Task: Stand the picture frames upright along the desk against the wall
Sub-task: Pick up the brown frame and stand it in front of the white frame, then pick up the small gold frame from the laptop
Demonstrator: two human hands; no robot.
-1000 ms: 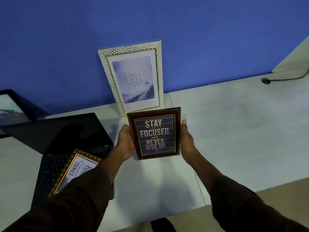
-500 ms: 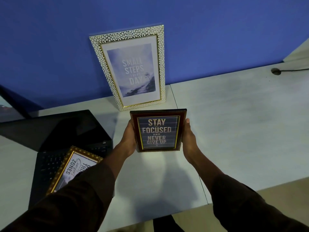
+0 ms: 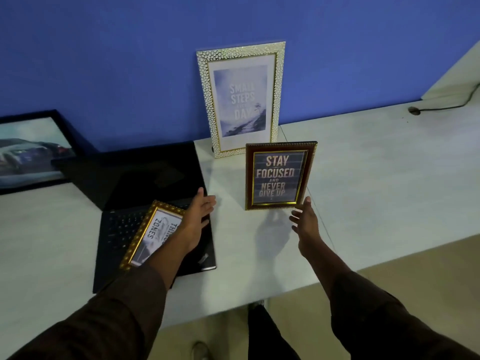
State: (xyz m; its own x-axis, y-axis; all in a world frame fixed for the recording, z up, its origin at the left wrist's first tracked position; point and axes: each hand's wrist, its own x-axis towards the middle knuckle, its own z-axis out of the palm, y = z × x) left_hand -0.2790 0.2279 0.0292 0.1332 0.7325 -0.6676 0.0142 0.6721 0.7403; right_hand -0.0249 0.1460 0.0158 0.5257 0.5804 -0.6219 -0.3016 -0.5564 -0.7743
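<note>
A pale grey desk (image 3: 376, 178) meets a deep blue wall (image 3: 130, 61). The small brown-and-gold "Stay Focused" frame (image 3: 279, 175) stands upright on the desk, just in front of the white pebbled frame (image 3: 241, 98) leaning on that wall. The left hand (image 3: 198, 216) and right hand (image 3: 306, 222) are spread, empty, either side of it.

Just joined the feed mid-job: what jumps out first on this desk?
The dark red "Stay Focused" frame stands upright mid-desk, both open hands just off it: left hand, right hand. Behind it, the white-and-gold "Small Steps" frame leans against the blue wall. A gold-edged frame lies flat on the open black laptop at left.
</note>
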